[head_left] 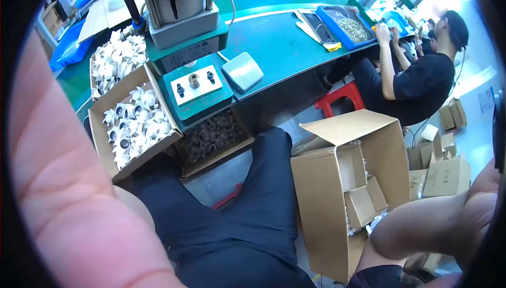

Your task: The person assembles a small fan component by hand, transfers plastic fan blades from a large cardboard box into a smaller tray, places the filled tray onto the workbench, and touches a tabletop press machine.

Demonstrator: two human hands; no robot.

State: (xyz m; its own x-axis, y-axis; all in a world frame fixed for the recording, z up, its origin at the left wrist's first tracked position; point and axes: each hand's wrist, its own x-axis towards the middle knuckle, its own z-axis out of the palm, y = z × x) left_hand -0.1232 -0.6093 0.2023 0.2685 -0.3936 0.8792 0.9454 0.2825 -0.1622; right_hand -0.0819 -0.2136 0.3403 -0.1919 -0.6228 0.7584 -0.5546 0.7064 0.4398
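My left hand [79,198] fills the left side, very close to the camera. Its palm shows, but the fingers lie outside the picture. At the right edge my right hand [482,203] is raised close to the camera, its fingers cut off by the border. Whether either hand holds anything is hidden. Beyond my left hand sits a cardboard box of white fan-like parts [138,124], some with dark centres. Beside it stands a press [187,40] over a green base with a white plate [196,83]. Below my right forearm is a tall open carton [321,209].
A grey foot pedal-like block [243,72] rests on the green bench [279,40]. Under the bench is a box of dark parts [211,137]. A co-worker [421,77] in black sits at right, near a red stool [342,98] and a blue tray [337,19].
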